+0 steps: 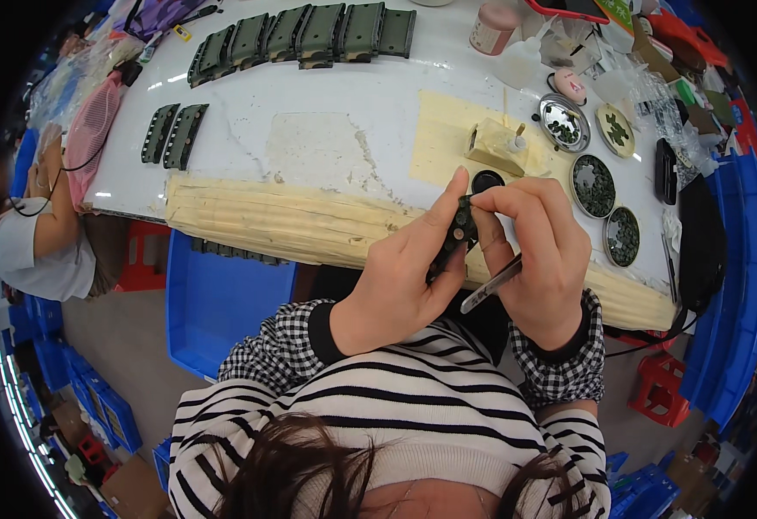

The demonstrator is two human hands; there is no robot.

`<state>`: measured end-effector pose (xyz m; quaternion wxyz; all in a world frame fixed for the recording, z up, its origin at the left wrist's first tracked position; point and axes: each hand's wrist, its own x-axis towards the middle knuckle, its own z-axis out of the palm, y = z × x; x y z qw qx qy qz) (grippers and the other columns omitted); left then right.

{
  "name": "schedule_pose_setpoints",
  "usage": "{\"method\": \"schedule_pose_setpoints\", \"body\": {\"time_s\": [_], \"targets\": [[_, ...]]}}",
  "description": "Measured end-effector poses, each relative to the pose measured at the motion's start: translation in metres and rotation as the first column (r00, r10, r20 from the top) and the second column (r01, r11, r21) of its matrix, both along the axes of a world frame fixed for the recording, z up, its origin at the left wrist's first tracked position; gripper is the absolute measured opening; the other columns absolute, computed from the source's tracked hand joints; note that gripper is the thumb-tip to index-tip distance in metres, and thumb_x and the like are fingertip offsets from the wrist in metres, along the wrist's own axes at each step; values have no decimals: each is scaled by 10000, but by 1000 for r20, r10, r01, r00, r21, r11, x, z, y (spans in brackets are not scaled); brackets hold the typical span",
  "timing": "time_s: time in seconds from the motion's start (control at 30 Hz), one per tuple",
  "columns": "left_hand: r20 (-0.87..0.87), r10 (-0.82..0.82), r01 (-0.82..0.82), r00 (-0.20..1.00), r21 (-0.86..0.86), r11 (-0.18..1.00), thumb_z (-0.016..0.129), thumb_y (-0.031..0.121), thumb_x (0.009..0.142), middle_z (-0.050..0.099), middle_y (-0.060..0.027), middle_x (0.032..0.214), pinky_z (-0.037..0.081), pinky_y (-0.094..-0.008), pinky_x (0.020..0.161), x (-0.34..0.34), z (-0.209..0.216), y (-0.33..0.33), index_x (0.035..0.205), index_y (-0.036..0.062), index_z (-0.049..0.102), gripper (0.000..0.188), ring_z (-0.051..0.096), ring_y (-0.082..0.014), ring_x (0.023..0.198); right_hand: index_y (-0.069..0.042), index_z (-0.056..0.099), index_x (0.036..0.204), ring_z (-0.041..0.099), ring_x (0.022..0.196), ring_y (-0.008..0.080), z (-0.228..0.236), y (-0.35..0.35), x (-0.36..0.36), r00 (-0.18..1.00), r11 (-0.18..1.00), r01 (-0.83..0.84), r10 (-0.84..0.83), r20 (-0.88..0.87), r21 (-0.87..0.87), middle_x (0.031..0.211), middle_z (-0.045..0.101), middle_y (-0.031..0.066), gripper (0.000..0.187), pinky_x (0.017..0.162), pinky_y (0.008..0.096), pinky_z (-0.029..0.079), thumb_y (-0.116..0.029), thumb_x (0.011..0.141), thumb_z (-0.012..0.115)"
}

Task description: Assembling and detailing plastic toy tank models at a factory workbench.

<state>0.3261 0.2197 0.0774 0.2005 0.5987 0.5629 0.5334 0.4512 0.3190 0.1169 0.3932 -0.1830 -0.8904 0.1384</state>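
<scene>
Over the table's near edge, my left hand [396,281] is closed around a small dark green camouflage-patterned part [459,232] with round spots on its face. The fingers of my right hand [544,259] are bent, thumb and forefinger meeting at the part's upper end. Metal tweezers [491,285] are tucked in that same hand, slanting down to the left. Whether the right fingertips pinch a tiny piece is too small to tell. Just beyond the hands are a dark round container [487,180], partly hidden, and a yellowish block [492,147] with a stick-like piece in it.
Dishes of small green pieces stand at the right: a metal dish [582,143] and a round dish [574,195]. Camouflage parts [318,33] line the back; two more [186,137] lie left. Yellowish padding [283,221] covers the front edge. A blue bin [231,303] sits below. Another person [37,246] is at left.
</scene>
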Motion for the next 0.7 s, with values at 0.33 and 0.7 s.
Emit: {"method": "schedule_pose_setpoints", "body": {"time_s": [0.33, 0.7], "targets": [[-129, 3, 0, 992, 25, 1000, 581, -94, 746, 616, -219, 987, 504, -343, 657, -2, 3, 0, 1439, -27, 295, 753, 613, -309, 743, -13, 632, 952, 575, 617, 223, 1, -5, 3, 999, 1000, -2, 1, 50, 15, 833, 564, 83, 320, 534, 311, 466, 31, 639, 682], [-201, -9, 11, 979, 7, 1000, 586, -84, 730, 599, -175, 879, 487, -346, 623, -2, 4, -3, 1428, -69, 286, 760, 586, -284, 688, -5, 644, 949, 576, 622, 229, 4, -5, 6, 995, 998, -35, 30, 92, 57, 840, 583, 92, 280, 531, 309, 465, -8, 677, 709]]}}
